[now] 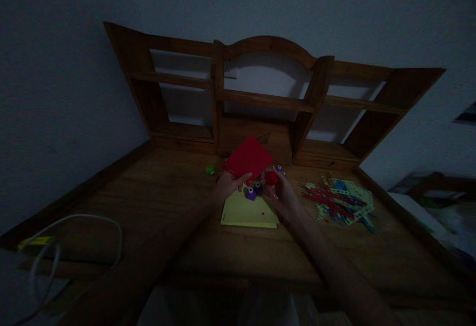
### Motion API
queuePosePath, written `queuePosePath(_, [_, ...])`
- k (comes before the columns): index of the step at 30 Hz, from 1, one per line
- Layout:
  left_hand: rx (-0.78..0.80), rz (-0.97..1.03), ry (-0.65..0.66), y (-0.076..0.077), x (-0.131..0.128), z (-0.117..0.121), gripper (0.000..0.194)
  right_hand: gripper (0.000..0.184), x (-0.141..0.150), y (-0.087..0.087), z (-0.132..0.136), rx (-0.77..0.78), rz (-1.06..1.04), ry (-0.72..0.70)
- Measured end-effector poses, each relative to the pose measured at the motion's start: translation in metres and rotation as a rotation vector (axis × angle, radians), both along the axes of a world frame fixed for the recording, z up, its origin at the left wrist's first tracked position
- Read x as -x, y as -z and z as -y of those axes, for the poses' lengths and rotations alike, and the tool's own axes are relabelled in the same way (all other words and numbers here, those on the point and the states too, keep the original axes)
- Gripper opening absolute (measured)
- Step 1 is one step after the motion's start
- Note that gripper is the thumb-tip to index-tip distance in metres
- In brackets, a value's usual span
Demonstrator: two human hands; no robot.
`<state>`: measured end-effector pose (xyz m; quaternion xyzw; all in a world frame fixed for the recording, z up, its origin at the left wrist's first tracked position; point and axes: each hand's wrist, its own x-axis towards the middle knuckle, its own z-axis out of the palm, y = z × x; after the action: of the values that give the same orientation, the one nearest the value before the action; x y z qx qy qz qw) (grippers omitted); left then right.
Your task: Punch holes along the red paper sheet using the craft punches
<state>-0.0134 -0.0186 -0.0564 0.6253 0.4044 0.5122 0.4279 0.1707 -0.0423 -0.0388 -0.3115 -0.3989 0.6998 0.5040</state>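
My left hand point(231, 185) grips a square red paper sheet point(250, 157) by its lower left edge, with the thumb on top. The sheet is held tilted above the desk. In the fingers of my right hand point(285, 193) is a small rounded red object point(271, 178), too dark to name for sure. Between the hands, small purple pieces with round white tops, one of them a purple piece point(251, 194), rest on or by a stack of pale yellow paper point(249, 212). A tiny red scrap point(263, 213) lies on that paper.
To the right lies a heap of red, blue and pale perforated strips point(340, 199). A small green piece point(210, 170) sits left of the hands. The wooden shelf unit point(260, 102) stands at the desk's back. A white cable point(84, 216) loops over the left front edge.
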Motion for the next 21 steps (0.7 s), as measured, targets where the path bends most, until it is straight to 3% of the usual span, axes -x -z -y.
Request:
queuePosePath(4, [-0.009,-0.009,-0.012,-0.002,0.0,0.001,0.031,0.043,0.0,-0.01,0.013,-0.239,0.192,0.056])
queuePosePath(8, [0.012,0.024,-0.018,-0.002,0.0,0.0,0.03,0.036,-0.007,-0.011,0.019,-0.601,0.751,0.15])
queuePosePath(10, [0.016,0.036,-0.021,-0.001,0.0,-0.001,0.03,0.036,-0.01,-0.007,0.017,-0.704,0.945,0.164])
queuePosePath(15, [-0.004,0.037,-0.011,-0.001,0.001,-0.002,0.031,0.046,-0.01,0.001,0.011,-0.641,0.973,0.196])
queuePosePath(21, [-0.021,0.014,-0.012,-0.003,0.001,-0.001,0.033,0.051,-0.002,0.006,0.008,-0.444,0.764,0.271])
